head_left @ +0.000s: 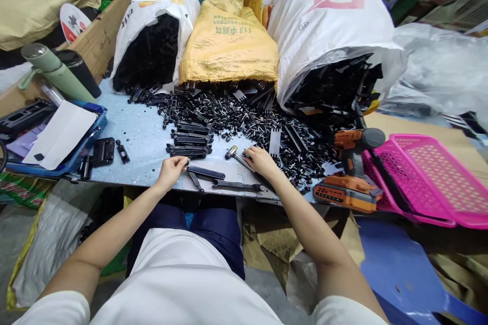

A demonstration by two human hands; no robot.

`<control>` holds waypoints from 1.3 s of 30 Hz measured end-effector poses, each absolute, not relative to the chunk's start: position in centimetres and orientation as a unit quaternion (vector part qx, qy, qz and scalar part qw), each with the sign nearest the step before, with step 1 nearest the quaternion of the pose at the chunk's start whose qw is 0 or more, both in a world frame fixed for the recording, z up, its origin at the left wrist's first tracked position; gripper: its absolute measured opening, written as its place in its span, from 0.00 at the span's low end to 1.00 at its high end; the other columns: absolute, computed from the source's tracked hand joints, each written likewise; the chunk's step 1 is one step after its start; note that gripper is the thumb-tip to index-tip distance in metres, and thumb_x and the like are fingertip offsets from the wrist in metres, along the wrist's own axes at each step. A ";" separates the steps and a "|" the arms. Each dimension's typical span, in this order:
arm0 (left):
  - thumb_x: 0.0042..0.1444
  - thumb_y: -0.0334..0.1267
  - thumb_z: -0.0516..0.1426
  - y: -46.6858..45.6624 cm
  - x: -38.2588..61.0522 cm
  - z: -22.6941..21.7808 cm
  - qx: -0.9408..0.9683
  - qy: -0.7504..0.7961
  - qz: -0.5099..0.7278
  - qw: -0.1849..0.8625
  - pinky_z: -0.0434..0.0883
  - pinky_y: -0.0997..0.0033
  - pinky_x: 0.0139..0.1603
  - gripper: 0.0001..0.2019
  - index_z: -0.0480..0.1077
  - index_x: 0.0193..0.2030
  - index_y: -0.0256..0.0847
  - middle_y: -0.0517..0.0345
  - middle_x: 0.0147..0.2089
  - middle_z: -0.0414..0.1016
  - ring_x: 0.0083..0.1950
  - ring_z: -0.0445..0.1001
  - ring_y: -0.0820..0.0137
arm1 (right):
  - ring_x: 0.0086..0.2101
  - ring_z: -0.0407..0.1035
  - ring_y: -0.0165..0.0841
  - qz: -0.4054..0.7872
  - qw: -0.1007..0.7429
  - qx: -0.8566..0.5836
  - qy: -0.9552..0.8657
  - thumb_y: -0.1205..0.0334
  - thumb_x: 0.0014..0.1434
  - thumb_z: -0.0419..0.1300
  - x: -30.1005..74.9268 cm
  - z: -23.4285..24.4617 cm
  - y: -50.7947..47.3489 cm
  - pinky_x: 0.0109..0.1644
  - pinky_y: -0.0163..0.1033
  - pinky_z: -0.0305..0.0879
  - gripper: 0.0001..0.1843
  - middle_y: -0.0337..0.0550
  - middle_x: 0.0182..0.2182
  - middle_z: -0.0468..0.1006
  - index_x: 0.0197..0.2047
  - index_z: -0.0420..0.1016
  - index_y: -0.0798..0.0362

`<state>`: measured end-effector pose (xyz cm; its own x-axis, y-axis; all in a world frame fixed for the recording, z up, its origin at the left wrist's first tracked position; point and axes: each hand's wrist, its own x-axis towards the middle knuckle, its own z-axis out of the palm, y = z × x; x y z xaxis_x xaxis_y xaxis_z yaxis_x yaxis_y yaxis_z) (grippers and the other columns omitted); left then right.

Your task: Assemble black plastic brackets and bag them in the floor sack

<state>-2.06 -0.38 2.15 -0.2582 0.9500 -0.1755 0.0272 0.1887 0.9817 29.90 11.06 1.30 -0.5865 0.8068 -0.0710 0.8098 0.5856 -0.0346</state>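
My left hand [172,171] is closed in a pinch on the end of a black folding part [206,171], whose two arms spread apart at the table's front edge. My right hand [262,161] has its fingers curled at the shaft of a small hammer [232,152] with a metal head and dark grip; the palm side is hidden. Below it lies an open-ended wrench [238,186], nearly parallel to the edge. Beyond my left hand, several black folded parts [190,139] are stacked in a row. A pile of black pieces and silver pins [232,114] spreads behind.
White sacks [160,0] [335,15] and a yellow sack [231,45] stand at the back, black parts spilling out. An orange cordless drill [346,190] and pink baskets [430,177] are on the right. A blue basket [101,117] and green bottle [57,71] are left.
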 end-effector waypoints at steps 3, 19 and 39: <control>0.46 0.51 0.60 -0.6 -2.0 2.0 0.423 0.608 0.481 0.468 0.69 0.71 0.32 0.19 0.75 0.33 0.34 0.53 0.30 0.76 0.31 0.72 0.70 | 0.45 0.65 0.38 -0.036 0.020 0.456 0.889 0.66 0.61 0.51 30.4 1.1 10.7 0.49 0.39 0.56 0.15 0.51 0.42 0.73 0.50 0.70 0.57; 0.55 0.46 0.54 -0.3 -3.2 1.0 0.579 0.626 0.348 0.391 0.65 0.71 0.34 0.15 0.75 0.40 0.38 0.58 0.28 0.69 0.31 0.68 0.70 | 0.43 0.65 0.38 -0.051 -0.035 0.455 0.889 0.58 0.64 0.50 31.1 2.0 9.0 0.49 0.40 0.59 0.16 0.50 0.40 0.73 0.49 0.70 0.56; 0.60 0.44 0.54 -2.8 -4.2 -1.1 0.674 0.612 0.405 0.085 0.70 0.70 0.37 0.11 0.70 0.37 0.38 0.54 0.34 0.74 0.35 0.73 0.69 | 0.46 0.65 0.39 -0.029 -0.047 0.549 0.834 0.63 0.61 0.52 29.6 1.9 9.8 0.46 0.38 0.62 0.15 0.50 0.45 0.71 0.50 0.69 0.54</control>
